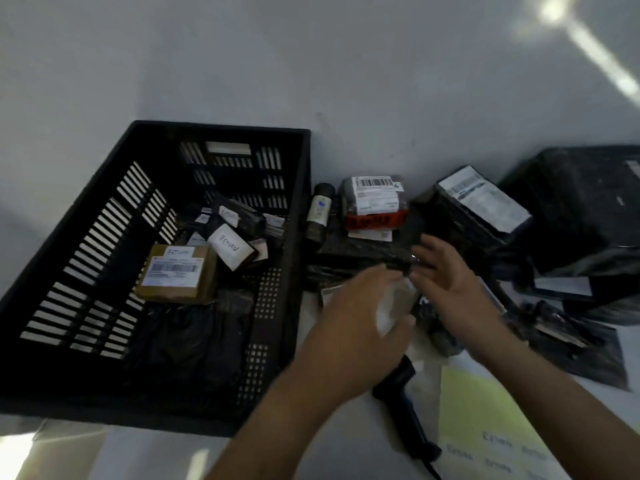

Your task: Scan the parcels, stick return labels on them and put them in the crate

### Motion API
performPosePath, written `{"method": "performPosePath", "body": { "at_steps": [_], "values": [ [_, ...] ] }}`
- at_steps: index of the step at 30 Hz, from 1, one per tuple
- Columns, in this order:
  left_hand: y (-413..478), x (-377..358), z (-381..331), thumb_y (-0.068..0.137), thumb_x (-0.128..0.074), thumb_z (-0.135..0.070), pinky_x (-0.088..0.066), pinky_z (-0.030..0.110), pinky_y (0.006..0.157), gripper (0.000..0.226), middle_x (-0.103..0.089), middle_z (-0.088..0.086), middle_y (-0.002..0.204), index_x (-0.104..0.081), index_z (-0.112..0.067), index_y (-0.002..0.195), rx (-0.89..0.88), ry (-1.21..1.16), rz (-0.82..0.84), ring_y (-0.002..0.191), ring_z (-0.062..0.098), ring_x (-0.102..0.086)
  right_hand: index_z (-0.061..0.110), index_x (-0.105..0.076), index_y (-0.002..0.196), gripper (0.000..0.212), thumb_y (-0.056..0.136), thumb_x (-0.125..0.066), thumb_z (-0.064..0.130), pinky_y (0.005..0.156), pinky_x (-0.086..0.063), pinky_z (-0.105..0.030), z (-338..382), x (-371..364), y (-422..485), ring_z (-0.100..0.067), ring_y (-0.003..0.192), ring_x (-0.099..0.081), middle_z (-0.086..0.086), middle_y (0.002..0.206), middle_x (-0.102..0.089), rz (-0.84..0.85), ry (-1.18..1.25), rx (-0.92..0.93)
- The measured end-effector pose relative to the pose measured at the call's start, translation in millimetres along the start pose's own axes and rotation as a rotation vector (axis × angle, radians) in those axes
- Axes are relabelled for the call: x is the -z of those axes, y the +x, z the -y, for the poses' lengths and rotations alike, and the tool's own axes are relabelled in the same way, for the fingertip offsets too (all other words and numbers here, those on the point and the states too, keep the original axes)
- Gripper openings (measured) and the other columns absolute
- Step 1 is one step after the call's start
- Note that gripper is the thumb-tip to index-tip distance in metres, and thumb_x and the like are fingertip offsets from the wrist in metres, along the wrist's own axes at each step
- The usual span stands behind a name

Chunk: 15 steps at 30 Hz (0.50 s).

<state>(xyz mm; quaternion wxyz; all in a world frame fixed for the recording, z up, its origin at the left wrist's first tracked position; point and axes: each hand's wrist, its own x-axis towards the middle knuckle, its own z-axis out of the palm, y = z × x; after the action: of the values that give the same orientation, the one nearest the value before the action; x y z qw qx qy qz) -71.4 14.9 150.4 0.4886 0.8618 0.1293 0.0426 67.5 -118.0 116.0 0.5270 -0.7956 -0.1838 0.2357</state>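
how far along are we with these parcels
Done: labelled parcels, including a brown box, lie in the crate. In hand: the left hand seems to hold something pale, blurred; the right hand is open; the scanner lies idle. Left: parcels beside the crate, like the red-taped parcel.

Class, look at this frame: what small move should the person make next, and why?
Probably press the pale slip, seemingly a label, held in the left hand onto the black parcel below. The right hand is open beside it, the scanner lies unheld, and parcels in the crate carry labels.
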Motion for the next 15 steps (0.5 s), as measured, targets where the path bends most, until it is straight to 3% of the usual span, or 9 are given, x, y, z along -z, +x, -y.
{"method": "performPosePath", "body": {
  "at_steps": [3,4,6,7,8,9,11,13,15],
  "values": [
    [20.8,-55.6,22.3,0.099,-0.061,-0.025,-0.023,-0.001,0.101,0.043,-0.037,-0.037,0.126,-0.042,-0.051,0.128,0.164,-0.161,-0.008,0.117,-0.031,-0.03,0.032,-0.039,0.145,0.054,0.097,-0.062,0.022,0.092,-0.054,-0.033,-57.0,4.8,-14.8,-0.003,0.116,-0.058,0.01,0.138,-0.053,0.043,-0.048,-0.165],
    [31.3,-67.3,41.4,0.095,-0.062,-0.025,-0.033,0.005,0.103,0.039,-0.047,-0.028,0.123,-0.047,-0.047,0.124,0.233,-0.188,-0.069,0.117,-0.023,-0.04,0.029,-0.037,0.147,0.058,0.096,-0.063,0.021,0.093,-0.054,-0.033,-72.0,3.4,-22.0,-0.007,0.12,-0.056,0.008,0.141,-0.051,0.073,-0.048,-0.238],
    [50.4,-86.9,89.5,0.081,-0.058,-0.032,-0.051,0.043,0.1,0.037,-0.06,0.007,0.114,-0.058,-0.018,0.116,0.386,-0.175,-0.146,0.112,0.02,-0.06,0.019,-0.034,0.15,0.063,0.095,-0.065,0.017,0.09,-0.053,-0.033,-96.6,-2.7,-36.6,-0.016,0.124,-0.054,-0.001,0.145,-0.049,0.104,-0.072,-0.355],
    [59.3,-95.5,113.9,0.077,-0.055,-0.03,-0.052,0.054,0.093,0.04,-0.058,0.019,0.109,-0.056,-0.007,0.11,0.412,-0.174,-0.181,0.104,0.034,-0.06,0.014,-0.031,0.151,0.067,0.094,-0.066,0.017,0.088,-0.052,-0.033,-107.0,-6.5,-44.7,-0.021,0.126,-0.053,-0.007,0.147,-0.047,0.115,-0.088,-0.403],
    [65.8,-100.6,131.7,0.078,-0.056,-0.023,-0.053,0.052,0.094,0.037,-0.057,0.021,0.11,-0.055,-0.006,0.111,0.446,-0.175,-0.215,0.104,0.038,-0.059,0.015,-0.024,0.154,0.076,0.093,-0.069,0.021,0.088,-0.05,-0.032,-118.9,-11.1,-51.5,-0.023,0.13,-0.05,-0.007,0.151,-0.042,0.135,-0.109,-0.455],
    [71.5,-101.8,138.2,0.082,-0.059,-0.014,-0.051,0.042,0.099,0.038,-0.058,0.016,0.118,-0.054,-0.009,0.12,0.509,-0.186,-0.264,0.112,0.036,-0.058,0.019,-0.012,0.158,0.09,0.091,-0.072,0.027,0.087,-0.048,-0.029,-131.5,-15.0,-56.4,-0.024,0.135,-0.046,-0.003,0.156,-0.034,0.163,-0.14,-0.504],
    [80.3,-100.8,146.1,0.088,-0.06,0.0,-0.035,0.022,0.102,0.061,-0.049,0.009,0.14,-0.041,-0.012,0.145,0.63,-0.214,-0.334,0.131,0.029,-0.049,0.024,0.004,0.159,0.109,0.086,-0.074,0.042,0.087,-0.048,-0.029,-153.2,-21.3,-62.4,-0.025,0.138,-0.044,-0.002,0.163,-0.021,0.235,-0.22,-0.589],
    [89.0,-102.6,162.3,0.089,-0.061,0.002,-0.029,0.02,0.106,0.076,-0.04,0.008,0.152,-0.027,-0.012,0.155,0.688,-0.193,-0.376,0.139,0.027,-0.041,0.026,0.008,0.158,0.117,0.081,-0.076,0.051,0.095,-0.049,-0.032,-172.3,-25.8,-66.1,-0.024,0.136,-0.046,-0.003,0.164,-0.019,0.278,-0.296,-0.592],
    [95.1,-106.8,184.7,0.087,-0.066,0.001,-0.032,0.03,0.117,0.081,-0.041,0.01,0.153,-0.025,-0.01,0.156,0.701,-0.199,-0.432,0.14,0.028,-0.042,0.025,0.008,0.158,0.119,0.078,-0.075,0.055,0.098,-0.049,-0.031,-181.9,-29.3,-70.3,-0.022,0.134,-0.049,-0.004,0.161,-0.025,0.311,-0.345,-0.555]
  ]
}}
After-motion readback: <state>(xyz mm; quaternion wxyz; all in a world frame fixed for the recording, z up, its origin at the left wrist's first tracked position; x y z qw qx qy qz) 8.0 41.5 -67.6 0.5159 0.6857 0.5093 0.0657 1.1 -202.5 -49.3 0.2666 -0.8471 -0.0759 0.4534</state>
